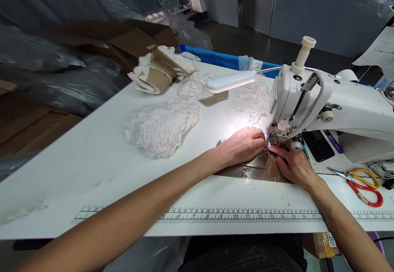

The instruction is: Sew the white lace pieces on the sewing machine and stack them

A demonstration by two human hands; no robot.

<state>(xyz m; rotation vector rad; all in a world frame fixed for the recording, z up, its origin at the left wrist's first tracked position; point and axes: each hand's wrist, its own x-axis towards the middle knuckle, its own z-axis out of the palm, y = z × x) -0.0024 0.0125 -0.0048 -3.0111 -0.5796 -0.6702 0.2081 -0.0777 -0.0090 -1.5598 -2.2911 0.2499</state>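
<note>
My left hand [243, 145] lies on the table just left of the presser foot of a white sewing machine [332, 99]. Its fingers are drawn together, pinching a small piece of white lace [267, 137] at the needle. My right hand [292, 161] rests on the brown taped patch [255, 168] in front of the foot. Its fingertips are pressed together on the same lace from the near side. The needle area is brightly lit by the machine lamp [230, 81].
A pile of white lace pieces [161, 128] lies mid-table, with more lace [250, 99] behind the hands and lace wound on cardboard [158, 73] at the back. Red-and-yellow scissors [361, 184] lie at right. A printed ruler [240, 214] runs along the table's front edge. Cardboard boxes stand at left.
</note>
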